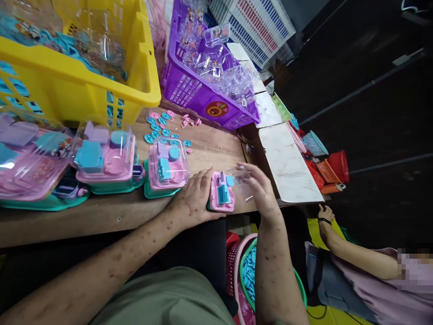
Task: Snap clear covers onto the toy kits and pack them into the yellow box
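Observation:
My left hand [194, 198] grips a small pink toy set [222, 193] with blue and lilac parts at the table's front edge. Its top is uncovered, and a bit of green base shows beneath it. Just to the right, my right hand [262, 189] pinches a clear plastic cover [242, 183], apart from the set and tilted. Left of my left hand stands a covered toy set [168, 167] on a green base. Beyond it is a bigger covered set [104, 158] with a small lilac drawer [138, 171] sticking out.
A yellow basket [149, 85] of blue parts and clear covers stands at the back left. Beside it, a purple basket [189, 90] holds clear covers. Small blue and pink pieces [165, 132] lie scattered. A co-worker's arm [358, 253] shows at right; below stands a pink basket [233, 266].

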